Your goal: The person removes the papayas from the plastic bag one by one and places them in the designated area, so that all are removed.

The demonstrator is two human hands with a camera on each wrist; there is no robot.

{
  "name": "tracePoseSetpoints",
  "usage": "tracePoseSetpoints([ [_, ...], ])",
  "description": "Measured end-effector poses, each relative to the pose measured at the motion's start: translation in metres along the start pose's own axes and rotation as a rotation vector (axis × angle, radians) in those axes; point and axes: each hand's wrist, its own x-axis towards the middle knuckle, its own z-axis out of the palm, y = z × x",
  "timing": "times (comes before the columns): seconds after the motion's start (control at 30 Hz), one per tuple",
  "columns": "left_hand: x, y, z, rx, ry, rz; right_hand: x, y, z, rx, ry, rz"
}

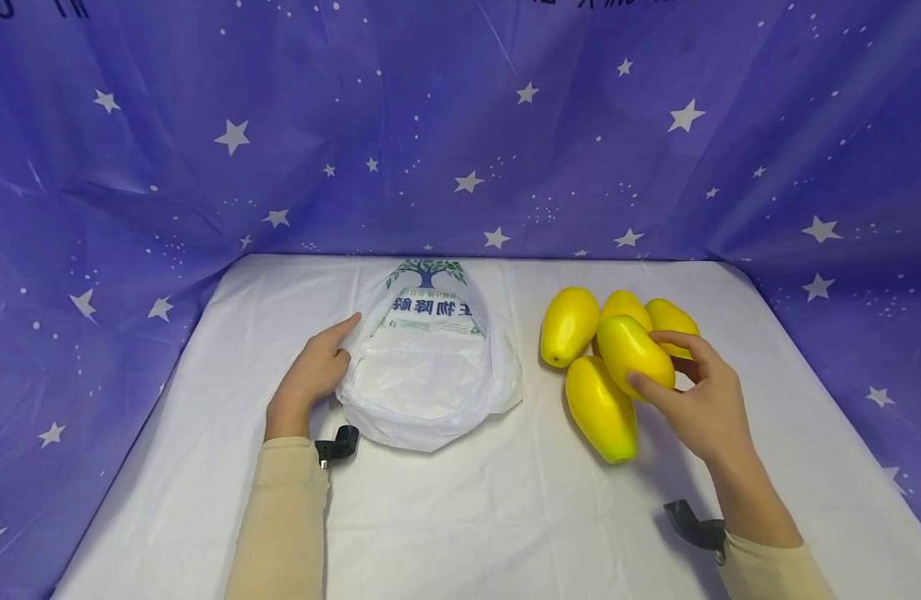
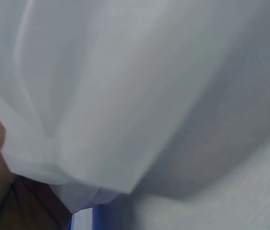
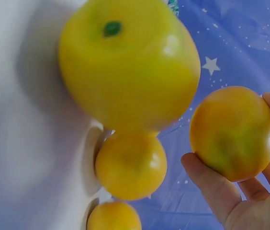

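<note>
My right hand (image 1: 703,400) holds a yellow mango (image 1: 634,354) between thumb and fingers, raised over the others. The right wrist view shows this mango (image 3: 234,134) apart from the white cloth. Several more mangoes lie around it, one nearer (image 1: 601,410), one to the left (image 1: 570,327) and two behind. A white plastic bag (image 1: 415,429) with a green tree print lies left of them, its mouth spread wide. At the bag's left rim, my left hand (image 1: 317,367) pinches the film. In the left wrist view the bag (image 2: 87,96) hides most of that hand.
A white cloth (image 1: 460,533) covers the table. Behind and along both sides hangs a purple sheet (image 1: 400,125) with white stars. A dark wrist camera (image 1: 338,444) sits by the left sleeve, another (image 1: 693,525) by the right.
</note>
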Motion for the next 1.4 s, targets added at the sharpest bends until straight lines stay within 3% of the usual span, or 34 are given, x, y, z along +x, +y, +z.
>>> tracePoseSetpoints([
  [0.33,0.000,0.000,-0.002,0.002,-0.004,-0.006,-0.013,0.022,-0.008,-0.085,0.025,0.088],
  [0.7,-0.003,-0.002,-0.005,0.011,-0.006,-0.019,-0.023,0.047,-0.016,-0.149,-0.032,0.212],
  [1.23,0.002,-0.001,-0.003,0.015,-0.003,0.014,-0.020,0.051,-0.004,-0.377,-0.094,0.146],
  [1.4,0.003,0.004,-0.006,0.042,0.013,0.061,-0.021,0.047,-0.002,-0.455,-0.076,0.098],
])
